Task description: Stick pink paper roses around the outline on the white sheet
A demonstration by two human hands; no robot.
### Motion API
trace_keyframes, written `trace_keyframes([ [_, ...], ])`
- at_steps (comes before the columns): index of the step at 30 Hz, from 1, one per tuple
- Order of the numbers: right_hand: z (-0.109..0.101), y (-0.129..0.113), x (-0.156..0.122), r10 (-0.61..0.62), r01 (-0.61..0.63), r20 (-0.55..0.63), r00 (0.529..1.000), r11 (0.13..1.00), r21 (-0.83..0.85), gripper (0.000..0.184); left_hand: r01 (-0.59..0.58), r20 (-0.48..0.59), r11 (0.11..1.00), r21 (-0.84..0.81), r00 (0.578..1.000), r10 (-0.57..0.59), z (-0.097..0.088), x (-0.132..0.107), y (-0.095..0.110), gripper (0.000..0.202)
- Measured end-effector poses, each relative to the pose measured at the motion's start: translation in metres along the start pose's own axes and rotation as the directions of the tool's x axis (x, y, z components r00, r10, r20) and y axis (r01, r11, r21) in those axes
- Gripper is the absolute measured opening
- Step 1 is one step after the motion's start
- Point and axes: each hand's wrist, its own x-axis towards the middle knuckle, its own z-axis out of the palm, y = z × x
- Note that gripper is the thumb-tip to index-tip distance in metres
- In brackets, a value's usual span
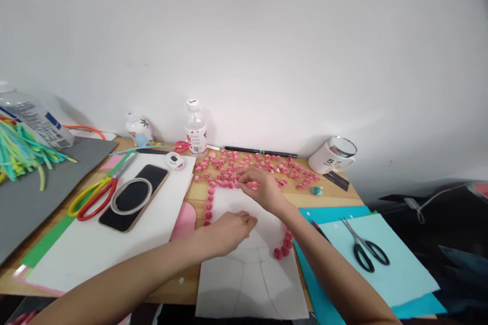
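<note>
My right hand (259,188) reaches forward to the top edge of a white sheet (247,274), its fingers pinched on a small pink paper rose among the roses there. My left hand (232,231) rests on the sheet with curled fingers, pressing it down. Many pink paper roses (259,165) lie scattered on the wooden table (198,195) behind the sheet. More roses run in a line down the sheet's left edge (208,203) and lie in a curve at its right edge (284,246).
Black scissors (364,249) lie on light blue paper (392,269) at right. A phone (133,198) with a tape ring and red-yellow scissors (95,195) lie on white card at left. A bottle (195,129), mug (331,155), black pen (259,151) and coloured strips (23,152) stand behind.
</note>
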Motion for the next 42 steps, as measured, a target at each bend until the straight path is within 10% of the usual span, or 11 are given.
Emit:
trace_keyframes([
  [5, -0.034, -0.019, -0.083, 0.051, -0.053, -0.066, 0.997, 0.998, -0.020, 0.011, -0.059, 0.000, 0.996, 0.064, 0.998, 0.059, -0.004, 0.001, 0.002, 0.019],
  [13, -0.017, -0.020, -0.168, 0.125, -0.132, -0.090, 0.988, 0.988, -0.077, 0.009, -0.297, -0.053, 0.950, 0.092, 0.951, 0.303, 0.011, -0.007, 0.018, 0.027],
  [42, -0.012, -0.003, -0.171, -0.005, 0.019, 0.077, 0.997, 0.983, -0.180, 0.018, -0.346, 0.104, 0.899, 0.270, 0.938, 0.330, 0.007, -0.008, 0.034, 0.029],
])
